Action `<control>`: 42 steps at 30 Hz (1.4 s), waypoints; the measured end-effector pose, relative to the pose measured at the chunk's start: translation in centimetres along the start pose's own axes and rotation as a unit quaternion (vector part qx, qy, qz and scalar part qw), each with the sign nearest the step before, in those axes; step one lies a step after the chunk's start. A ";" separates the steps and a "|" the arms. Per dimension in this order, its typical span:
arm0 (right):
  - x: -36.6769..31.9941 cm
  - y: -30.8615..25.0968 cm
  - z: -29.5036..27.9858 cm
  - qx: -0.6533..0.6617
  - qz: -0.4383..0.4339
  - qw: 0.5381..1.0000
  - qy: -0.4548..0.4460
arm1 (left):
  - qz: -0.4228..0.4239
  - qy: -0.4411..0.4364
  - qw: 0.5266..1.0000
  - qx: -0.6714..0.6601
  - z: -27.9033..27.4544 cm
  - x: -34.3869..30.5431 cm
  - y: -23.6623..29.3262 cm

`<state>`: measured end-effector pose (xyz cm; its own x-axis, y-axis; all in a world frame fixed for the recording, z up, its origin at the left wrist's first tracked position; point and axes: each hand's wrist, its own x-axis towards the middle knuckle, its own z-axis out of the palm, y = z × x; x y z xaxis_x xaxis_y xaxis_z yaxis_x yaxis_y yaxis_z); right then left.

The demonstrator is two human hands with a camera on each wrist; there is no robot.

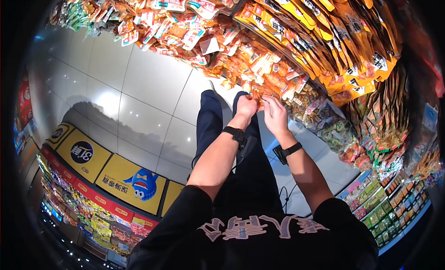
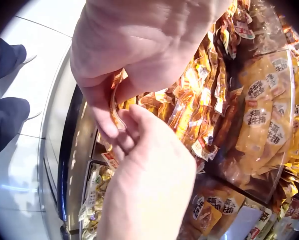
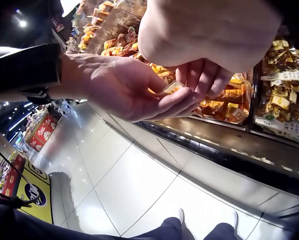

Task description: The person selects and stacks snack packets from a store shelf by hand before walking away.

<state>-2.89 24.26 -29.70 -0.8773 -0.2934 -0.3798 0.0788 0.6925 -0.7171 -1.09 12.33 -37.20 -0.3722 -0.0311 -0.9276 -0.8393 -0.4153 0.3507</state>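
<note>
— Between the fingertips of both hands, what did we see?

— We saw one small snack packet [image 2: 114,102]: glossy, orange-yellow and crinkled, with a thin sealed edge standing on end. Only a narrow strip of it showed, because the fingers covered the rest. We could not read any print on it.

— How was it held?

— The left hand [image 2: 139,45] had its thumb and curled fingers pinching one side of the packet. The right hand [image 2: 149,175] pinched the other side, with its fingertips bent down against those of the left. In the right wrist view we saw the packet's pale corner poking out just where the two sets of fingertips met.

— And around the fingers?

— Just beyond the fingertips we saw a heap of loose packets [image 2: 189,110] in the same orange, lying in a display bin. Farther out past the fingers were larger yellow bags [image 2: 262,117] with dark round labels. Beneath the fingers we saw a white tiled floor [image 3: 139,185] and dark trouser legs [image 1: 208,121]. Behind the left fingers, a black strap [image 3: 27,67] sat on the wrist.
</note>
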 end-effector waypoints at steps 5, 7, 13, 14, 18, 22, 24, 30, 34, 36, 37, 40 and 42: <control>0.5 1.2 0.7 -0.059 -0.085 0.995 -0.012 | 0.036 0.014 0.999 0.028 0.1 2.9 -0.9; 0.7 1.6 1.1 -0.085 -0.075 0.991 -0.065 | 0.035 -0.005 0.999 0.023 -0.5 2.5 -0.6; 2.2 2.0 2.7 -0.244 -0.054 0.967 -0.046 | 0.077 -0.011 0.993 0.085 -0.8 0.8 -0.1; 2.6 1.9 2.7 -0.233 -0.034 0.970 -0.061 | 0.066 -0.009 0.994 0.081 -1.0 1.6 -1.1; 2.8 0.0 0.6 -0.159 -0.007 0.984 -0.081 | 0.016 -0.080 0.996 0.044 -1.6 1.7 -1.3; 0.3 -0.2 -0.8 -0.097 -0.042 0.990 -0.096 | -0.023 -0.079 0.991 0.101 -5.1 -4.1 1.9; -1.3 -0.7 -1.8 -0.109 -0.043 0.986 -0.117 | -0.009 -0.067 0.991 0.114 -8.6 -6.0 2.0; -2.6 0.2 -0.3 -0.202 -0.066 0.966 -0.149 | 0.066 0.051 0.994 0.077 -21.2 -17.0 2.9; -0.6 1.4 2.0 -0.295 -0.063 0.951 -0.063 | 0.075 0.130 0.988 0.025 -27.9 -24.2 1.3; 0.2 0.6 2.1 -0.302 -0.061 0.949 -0.068 | 0.090 0.152 0.984 -0.005 -30.4 -26.9 0.1; 0.5 0.9 2.9 -0.308 -0.069 0.948 -0.047 | 0.097 0.163 0.982 -0.021 -31.6 -27.8 -0.5; 1.8 1.4 5.1 -0.314 -0.068 0.947 0.011 | 0.088 0.173 0.980 -0.036 -35.0 -28.9 -2.4; 3.3 1.3 6.3 -0.310 -0.033 0.950 0.003 | 0.073 0.175 0.981 -0.042 -37.0 -28.4 -3.4</control>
<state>-2.71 20.04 -35.57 -0.8732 -0.3468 -0.3423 -0.2684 0.9286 -0.2562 27.00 -19.01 -16.79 -0.3148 -0.3991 -0.8612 -0.7466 -0.4561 0.4843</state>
